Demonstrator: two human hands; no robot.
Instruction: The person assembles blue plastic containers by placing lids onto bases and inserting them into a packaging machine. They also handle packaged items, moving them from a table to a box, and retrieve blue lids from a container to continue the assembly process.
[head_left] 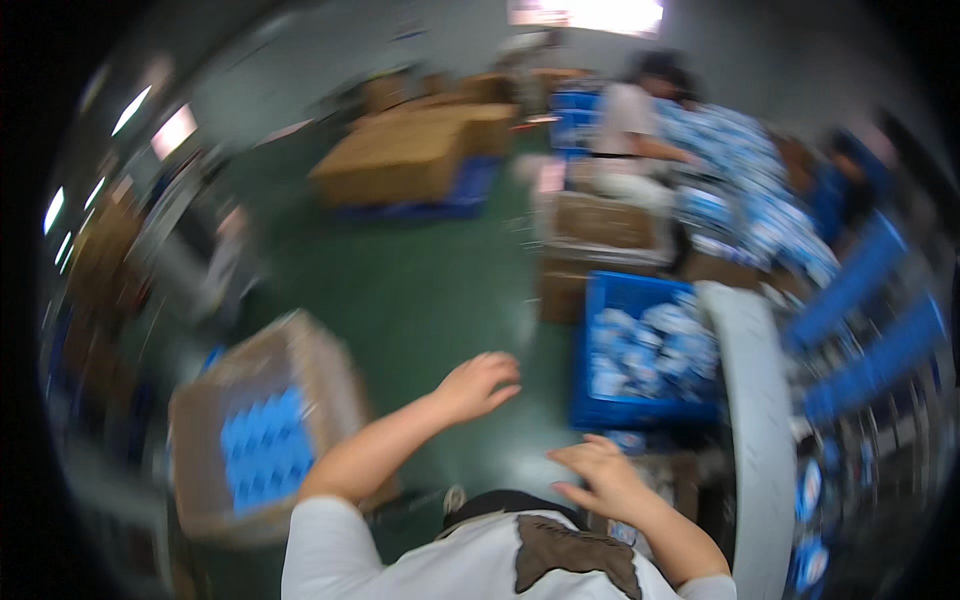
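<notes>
**Reaching over a green floor between two containers of blue-and-white packets**

Showing both bare hands empty and in the air, the blurred head view looks down past the person's white top. The left hand (477,385) stretches forward over the green floor (420,290), fingers loosely curled and grasping nothing. The right hand (598,470) hangs lower, fingers spread and released, just beside the near edge of a blue crate (640,290). This crate sits to the person's right, filled with small blue-and-white packets (650,350); it is the thing nearest the hands. Judged by its look, the crate is stiff plastic and fairly heavy when full, best taken by its rim on two opposite sides; the packets seem light and probably slippery. To the left, well apart from both hands, a tilted cardboard box (265,430) holds more blue packets. A pale curved edge (750,420), perhaps a table or belt, hems the crate on the right, so open room lies mainly forward and left over the floor. Farther off stand stacked cartons (400,155) and another person (630,120) at work.
</notes>
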